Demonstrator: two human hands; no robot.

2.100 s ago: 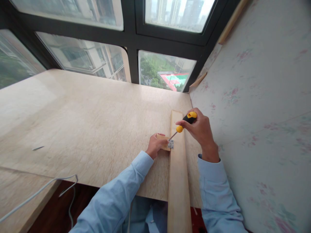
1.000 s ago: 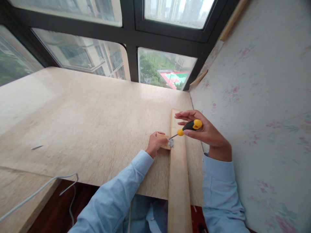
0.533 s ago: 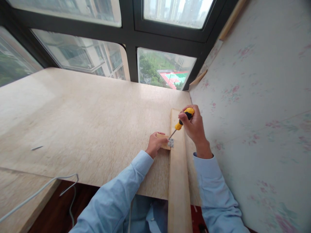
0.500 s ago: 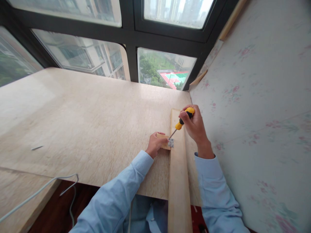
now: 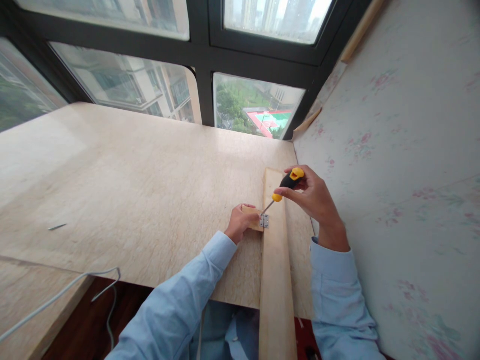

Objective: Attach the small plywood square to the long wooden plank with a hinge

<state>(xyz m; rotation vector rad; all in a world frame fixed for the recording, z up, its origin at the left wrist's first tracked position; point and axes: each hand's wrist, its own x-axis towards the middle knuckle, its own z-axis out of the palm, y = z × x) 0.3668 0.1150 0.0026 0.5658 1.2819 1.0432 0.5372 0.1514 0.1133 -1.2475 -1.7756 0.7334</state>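
The screwdriver (image 5: 288, 184), regripped by the right hand (image 5: 313, 197), could be slipped off the hinge (image 5: 264, 220) by its tilt while the block (image 5: 252, 212) is gripped by the left hand (image 5: 238, 225).

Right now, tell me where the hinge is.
In the head view, the hinge sits right of centre, where the block under the left hand meets the plank, at the screwdriver tip.

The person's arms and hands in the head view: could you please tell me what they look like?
Both arms are covered by long, light-blue shirt sleeves. The left sleeve and the right sleeve each end in a cuff at the wrist. The left hand and the right hand are bare: no gloves, and no watch or ring that I can make out.
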